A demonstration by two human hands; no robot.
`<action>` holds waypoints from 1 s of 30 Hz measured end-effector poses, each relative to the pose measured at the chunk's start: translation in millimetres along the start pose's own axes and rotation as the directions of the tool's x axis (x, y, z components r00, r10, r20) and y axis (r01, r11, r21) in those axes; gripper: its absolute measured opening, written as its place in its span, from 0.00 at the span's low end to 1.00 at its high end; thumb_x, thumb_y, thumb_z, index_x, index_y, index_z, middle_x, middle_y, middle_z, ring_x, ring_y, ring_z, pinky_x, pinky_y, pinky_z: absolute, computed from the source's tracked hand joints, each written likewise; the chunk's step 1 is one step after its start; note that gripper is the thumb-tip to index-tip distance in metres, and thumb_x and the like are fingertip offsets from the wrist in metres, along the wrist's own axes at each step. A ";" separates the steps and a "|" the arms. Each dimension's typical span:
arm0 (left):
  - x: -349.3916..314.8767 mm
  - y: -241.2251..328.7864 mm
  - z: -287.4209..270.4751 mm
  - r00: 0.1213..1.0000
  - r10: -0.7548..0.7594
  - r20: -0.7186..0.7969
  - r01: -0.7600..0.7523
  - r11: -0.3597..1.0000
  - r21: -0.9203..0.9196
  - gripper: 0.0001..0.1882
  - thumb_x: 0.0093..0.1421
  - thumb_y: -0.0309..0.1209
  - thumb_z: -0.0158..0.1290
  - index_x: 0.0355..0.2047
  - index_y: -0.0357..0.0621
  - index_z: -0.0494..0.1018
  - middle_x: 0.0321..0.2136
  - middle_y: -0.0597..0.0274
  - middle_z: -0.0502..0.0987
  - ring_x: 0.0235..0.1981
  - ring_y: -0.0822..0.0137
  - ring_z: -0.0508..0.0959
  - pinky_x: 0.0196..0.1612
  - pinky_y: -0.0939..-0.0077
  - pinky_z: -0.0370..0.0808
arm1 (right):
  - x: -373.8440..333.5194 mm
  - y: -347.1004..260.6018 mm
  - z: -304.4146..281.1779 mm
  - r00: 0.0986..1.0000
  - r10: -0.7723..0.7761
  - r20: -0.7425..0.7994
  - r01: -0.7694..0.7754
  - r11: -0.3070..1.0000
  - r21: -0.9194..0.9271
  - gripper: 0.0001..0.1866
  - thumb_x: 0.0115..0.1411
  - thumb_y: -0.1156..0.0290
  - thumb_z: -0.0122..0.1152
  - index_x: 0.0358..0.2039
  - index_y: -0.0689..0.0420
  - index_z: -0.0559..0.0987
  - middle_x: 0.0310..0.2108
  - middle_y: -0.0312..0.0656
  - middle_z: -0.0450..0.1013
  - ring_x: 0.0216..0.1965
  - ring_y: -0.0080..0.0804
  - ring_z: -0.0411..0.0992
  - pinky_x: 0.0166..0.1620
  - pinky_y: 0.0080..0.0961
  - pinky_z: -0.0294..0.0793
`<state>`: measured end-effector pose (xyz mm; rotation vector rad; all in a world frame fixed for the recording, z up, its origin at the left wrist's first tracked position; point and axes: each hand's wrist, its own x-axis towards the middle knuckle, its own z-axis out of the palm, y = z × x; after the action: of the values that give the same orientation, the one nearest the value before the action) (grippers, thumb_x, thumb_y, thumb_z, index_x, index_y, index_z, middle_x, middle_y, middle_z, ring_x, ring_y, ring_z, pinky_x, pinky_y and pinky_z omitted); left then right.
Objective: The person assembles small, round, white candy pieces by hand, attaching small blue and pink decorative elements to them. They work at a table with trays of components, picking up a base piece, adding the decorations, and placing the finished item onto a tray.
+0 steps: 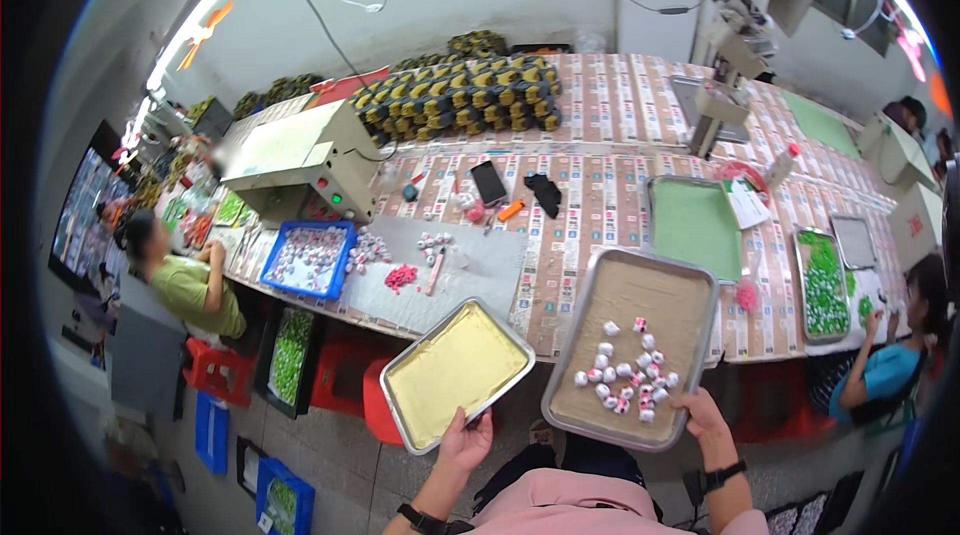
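My left hand (464,442) grips the near corner of a metal tray (404,375) with a bare yellow lining, tilted in front of the table's edge. In my right hand (703,416) is the near right corner of a larger metal tray (562,335) lined in brown. Several small white round pieces with red and dark marks (623,369) lie loosely in its nearer half. The larger tray's far end overlaps the table edge. Both hands are closed on the rims, thumbs at the inner side.
A blue bin (353,245) of similar white pieces stands left on the patterned table (600,205), beside small red pieces (401,278). Behind are a beige machine (310,150) and stacked black-yellow parts (460,95). A green-lined tray (690,220) lies right. Co-workers sit at left (190,285) and right (885,375).
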<state>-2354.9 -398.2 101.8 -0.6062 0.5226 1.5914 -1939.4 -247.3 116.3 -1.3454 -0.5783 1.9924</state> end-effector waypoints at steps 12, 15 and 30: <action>179.8 -90.0 31.5 0.990 -0.101 0.096 0.100 0.995 0.018 0.19 0.62 0.43 0.50 0.46 0.40 0.72 0.42 0.56 0.79 0.44 0.58 0.79 0.49 0.63 0.79 | -220.2 122.3 -22.4 0.910 -0.185 -0.371 0.316 0.889 0.330 0.32 0.43 0.87 0.51 0.55 0.66 0.68 0.48 0.50 0.72 0.47 0.46 0.74 0.50 0.45 0.76; 212.1 -133.1 43.4 0.977 -0.161 0.140 0.157 0.987 0.038 0.24 0.67 0.48 0.41 0.43 0.36 0.71 0.40 0.53 0.79 0.45 0.54 0.79 0.49 0.58 0.78 | -253.8 158.9 -36.7 0.860 -0.141 -0.491 0.367 0.839 0.402 0.32 0.43 0.88 0.51 0.54 0.68 0.68 0.48 0.52 0.72 0.47 0.47 0.74 0.49 0.46 0.77; 310.6 -167.3 64.9 0.737 -0.673 -0.061 0.349 0.457 -0.818 0.26 0.63 0.46 0.44 0.54 0.42 0.61 0.51 0.53 0.67 0.56 0.61 0.63 0.58 0.63 0.61 | -344.5 296.4 -221.2 0.663 0.012 -0.748 0.630 0.531 0.567 0.23 0.46 0.88 0.59 0.46 0.70 0.72 0.38 0.50 0.75 0.37 0.45 0.77 0.40 0.42 0.80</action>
<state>-2215.1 -104.6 -49.7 -1.6078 -0.1472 1.0034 -1726.8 -701.5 53.4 -1.0979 0.3996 1.0069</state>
